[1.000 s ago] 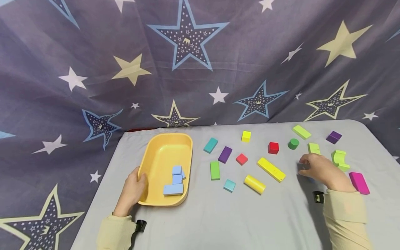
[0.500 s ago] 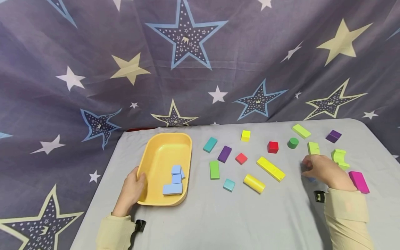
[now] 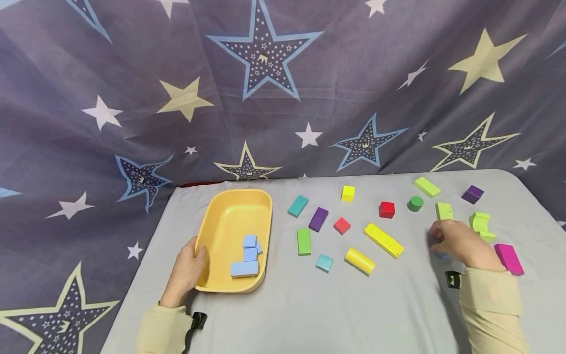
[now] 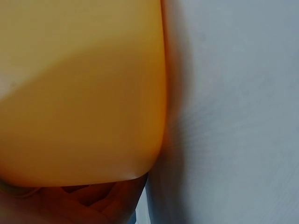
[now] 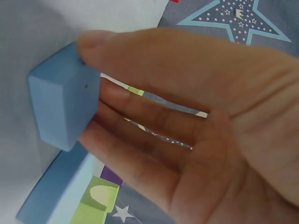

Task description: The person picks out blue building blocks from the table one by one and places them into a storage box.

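My left hand [image 3: 184, 269] grips the left side of the yellow tray [image 3: 205, 231], thumb inside the rim. Several light blue blocks [image 3: 244, 268] lie inside its near right part. In the left wrist view the tray wall [image 4: 93, 116] hides most of the fingers. Over at the right, my right hand [image 3: 462, 242] is low over the cloth, pinching a light blue block [image 5: 65, 95] between thumb and fingers. Close beside that one, a longer blue block [image 5: 58, 184] shows in the right wrist view. From the head, the hand covers most of both.
Loose blocks lie scattered between tray and right hand, among them a yellow cylinder [image 3: 360, 261], a long yellow block [image 3: 383, 240] and a red cube [image 3: 386, 210]. Around the right hand are lime blocks [image 3: 444, 211], a green cylinder [image 3: 415, 203] and a magenta block [image 3: 509, 259]. A star-patterned curtain [image 3: 336, 59] hangs behind.
My right hand has shifted slightly to the right, staying low by the blue blocks. The left hand and the tray have kept their place.
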`<state>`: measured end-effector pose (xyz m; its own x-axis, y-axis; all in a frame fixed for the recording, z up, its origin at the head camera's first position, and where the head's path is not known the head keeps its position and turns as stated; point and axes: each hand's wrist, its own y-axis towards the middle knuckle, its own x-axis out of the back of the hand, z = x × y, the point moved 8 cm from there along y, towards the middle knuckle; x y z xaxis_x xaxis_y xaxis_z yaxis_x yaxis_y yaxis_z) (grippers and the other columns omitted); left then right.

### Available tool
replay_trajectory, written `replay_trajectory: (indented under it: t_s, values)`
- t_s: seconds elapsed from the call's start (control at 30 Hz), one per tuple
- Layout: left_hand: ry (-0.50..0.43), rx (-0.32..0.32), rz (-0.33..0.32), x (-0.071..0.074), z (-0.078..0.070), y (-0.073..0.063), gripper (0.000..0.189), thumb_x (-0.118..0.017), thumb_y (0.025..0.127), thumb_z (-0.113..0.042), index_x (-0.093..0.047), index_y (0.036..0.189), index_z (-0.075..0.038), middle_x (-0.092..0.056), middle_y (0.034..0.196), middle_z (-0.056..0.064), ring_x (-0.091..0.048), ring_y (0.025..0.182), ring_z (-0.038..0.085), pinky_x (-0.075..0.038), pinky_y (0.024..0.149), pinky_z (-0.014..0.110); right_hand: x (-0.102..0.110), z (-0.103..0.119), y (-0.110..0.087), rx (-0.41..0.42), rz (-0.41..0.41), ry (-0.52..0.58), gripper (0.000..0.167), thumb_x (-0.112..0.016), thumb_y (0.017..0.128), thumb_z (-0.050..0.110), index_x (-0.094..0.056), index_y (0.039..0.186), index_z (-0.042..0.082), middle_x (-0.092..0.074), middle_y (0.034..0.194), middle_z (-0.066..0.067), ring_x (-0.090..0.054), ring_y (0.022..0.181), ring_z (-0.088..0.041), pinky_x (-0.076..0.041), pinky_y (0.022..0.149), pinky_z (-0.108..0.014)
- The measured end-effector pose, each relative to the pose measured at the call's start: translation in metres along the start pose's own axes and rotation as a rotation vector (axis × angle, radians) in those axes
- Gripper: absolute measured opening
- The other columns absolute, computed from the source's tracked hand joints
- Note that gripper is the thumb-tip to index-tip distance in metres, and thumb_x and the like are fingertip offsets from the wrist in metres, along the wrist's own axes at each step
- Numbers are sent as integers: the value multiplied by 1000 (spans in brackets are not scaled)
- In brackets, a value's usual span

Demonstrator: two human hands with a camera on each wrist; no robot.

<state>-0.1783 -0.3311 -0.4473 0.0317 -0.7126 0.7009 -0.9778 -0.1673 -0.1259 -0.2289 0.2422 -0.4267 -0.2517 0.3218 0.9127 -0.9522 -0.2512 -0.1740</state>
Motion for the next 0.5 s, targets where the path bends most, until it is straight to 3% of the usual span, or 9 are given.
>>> replay_trajectory:
  t_s: [0.5]
  values:
    - [-9, 12, 0, 0, 1, -1, 43, -37, 105, -12, -43, 142, 7, -58, 126, 30, -59, 105, 36, -48, 86, 46, -1, -5, -3, -60, 49, 12, 31, -81, 70, 2, -67, 96, -9, -64, 86, -18, -60, 81, -33, -50, 76, -54]
